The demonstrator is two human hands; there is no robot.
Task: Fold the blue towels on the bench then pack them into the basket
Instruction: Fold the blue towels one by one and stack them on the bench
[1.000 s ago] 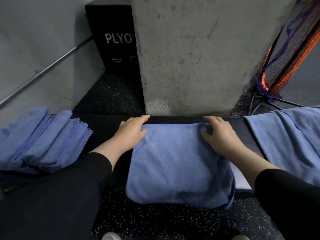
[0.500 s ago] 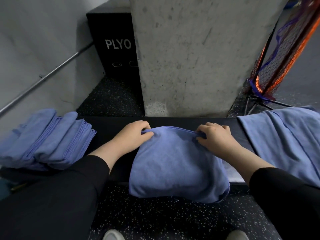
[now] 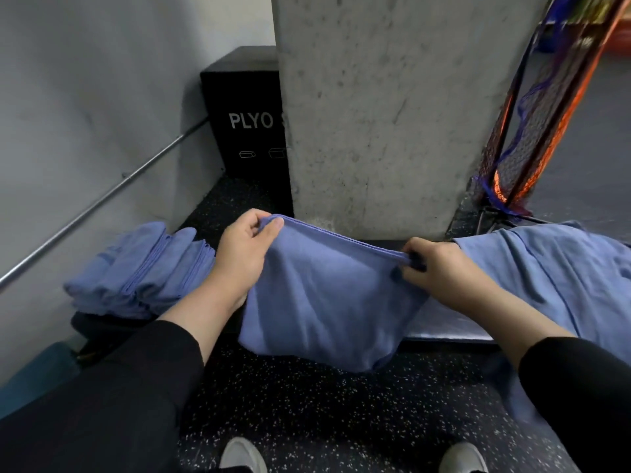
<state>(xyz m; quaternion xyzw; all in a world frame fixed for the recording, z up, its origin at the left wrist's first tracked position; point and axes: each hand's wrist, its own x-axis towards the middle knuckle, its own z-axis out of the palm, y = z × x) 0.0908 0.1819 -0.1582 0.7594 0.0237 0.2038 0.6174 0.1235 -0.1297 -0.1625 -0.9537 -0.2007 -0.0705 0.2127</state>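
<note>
A folded blue towel (image 3: 327, 302) hangs in front of the black bench (image 3: 450, 336), lifted by its top edge. My left hand (image 3: 244, 250) pinches the towel's upper left corner. My right hand (image 3: 437, 268) pinches the upper right corner. The top edge is stretched between them, and the towel's lower part sags below the bench's front edge. A stack of folded blue towels (image 3: 143, 271) lies on the bench's left end. Unfolded blue towels (image 3: 553, 274) lie spread over the right end. No basket is in view.
A concrete pillar (image 3: 375, 114) rises right behind the bench. A black PLYO box (image 3: 246, 131) stands at the back left, beside a grey wall with a metal rail (image 3: 102, 206). An orange and blue net (image 3: 532, 138) leans at the right. Speckled black floor and my shoes lie below.
Both hands went from pressing flat on the towel to pinching its far corners, and they have lifted its top edge off the bench. The head camera tilted further down.
</note>
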